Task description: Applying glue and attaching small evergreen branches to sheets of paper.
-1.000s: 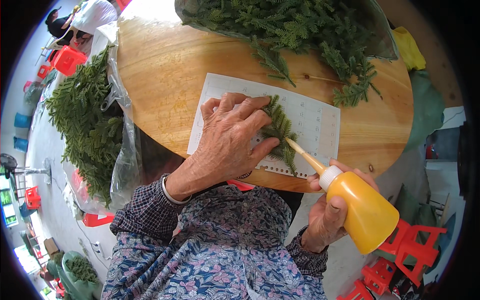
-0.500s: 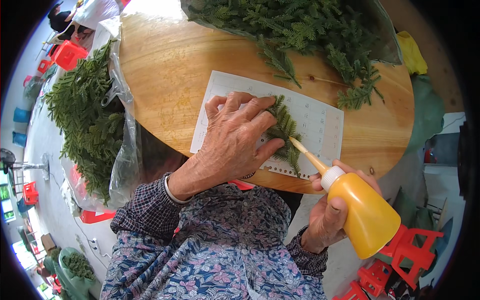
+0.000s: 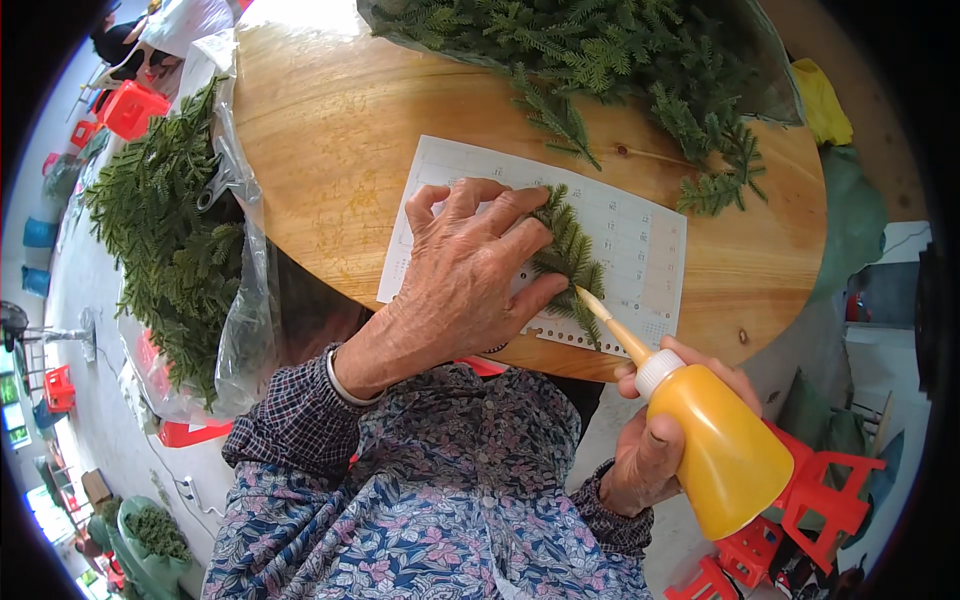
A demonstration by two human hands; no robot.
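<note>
A green artificial fir sprig lies on a printed paper sheet near the table's front edge. My left hand rests over the sheet, its thumb and fingertips closed on the sprig's left side. In my right hand is a yellow squeeze bottle, tilted, with a white collar and a long tapered nozzle. The nozzle's tip is at the lower part of the sprig, close to my left thumb. Whether anything comes out of it is too small to tell.
More fir branches fill a clear bag at the table's far side, some hanging onto the wood. To the left, another plastic bag holds a big pile of branches. Red stools stand at the lower right. Another person is at the far left.
The bottle has tipped slightly down and left in my right hand. Its nozzle tip has slid down the sprig toward my left thumb. My left hand keeps its hold.
</note>
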